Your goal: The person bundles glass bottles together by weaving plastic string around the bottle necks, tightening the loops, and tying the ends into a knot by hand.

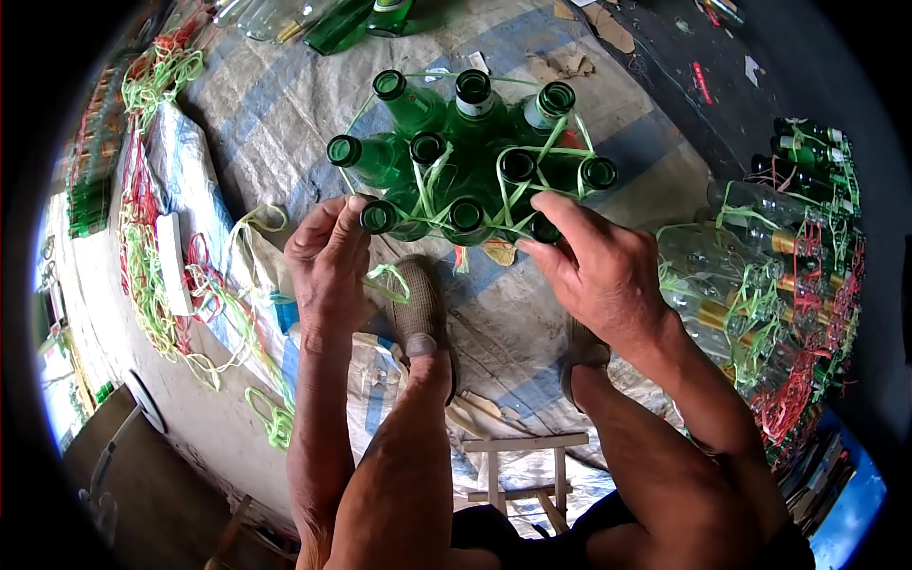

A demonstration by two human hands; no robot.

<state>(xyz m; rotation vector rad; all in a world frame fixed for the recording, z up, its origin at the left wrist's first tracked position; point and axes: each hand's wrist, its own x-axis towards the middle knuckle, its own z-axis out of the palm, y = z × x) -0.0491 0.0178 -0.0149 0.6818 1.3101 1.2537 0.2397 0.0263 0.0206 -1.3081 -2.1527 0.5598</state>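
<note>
A cluster of several green glass bottles [413,109] stands upright between my hands, with light green plastic twine [432,180] wound round and across the necks. At the cluster's near left corner, my left hand [328,249] is closed, thumb and forefinger pressed together beside a bottle mouth; a loose end of twine hangs just below it. My right hand [603,271] is at the near right corner, its thumb and forefinger around the neck of a bottle [544,228] where the twine passes. Whether the left fingers pinch the twine is too small to tell.
Bundles of clear and green bottles [731,275] tied with twine lie at the right. Red and green twine [142,237] hangs at the left. More green bottles [342,24] lie at the top. A wooden stool [527,443] stands between my legs, on a striped sheet [513,323].
</note>
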